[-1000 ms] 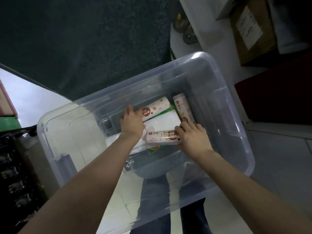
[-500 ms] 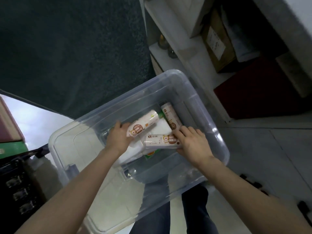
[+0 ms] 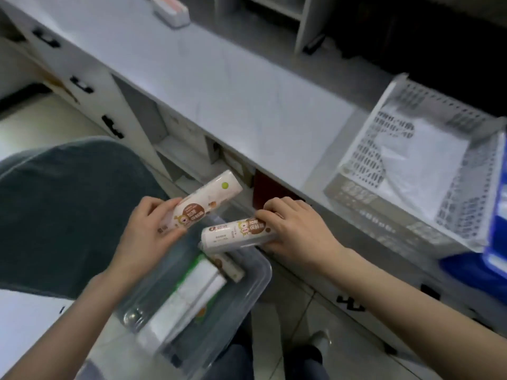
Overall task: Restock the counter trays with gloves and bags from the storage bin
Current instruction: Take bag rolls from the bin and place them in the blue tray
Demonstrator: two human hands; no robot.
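Observation:
My left hand [image 3: 145, 237] grips one white bag roll [image 3: 211, 200] with a brown printed label, lifted above the clear storage bin [image 3: 258, 286]. My right hand [image 3: 296, 231] grips a second, similar bag roll [image 3: 233, 233] just above the bin's far rim. Inside the bin lie a third roll [image 3: 229, 266] and white packs with green edges [image 3: 189, 297]. On the counter at the right stands a white perforated tray [image 3: 365, 157] holding clear plastic bags [image 3: 422, 160].
The grey counter top [image 3: 219, 83] runs from upper left to right, with open shelves and drawers with black handles [image 3: 111, 127] beneath it. A blue tray [image 3: 498, 242] sits at the right edge. A dark teal chair back [image 3: 63, 204] is at the left.
Both hands have lifted a bag roll each out of the bin. The view has swung up from the bin to the counter and its white tray.

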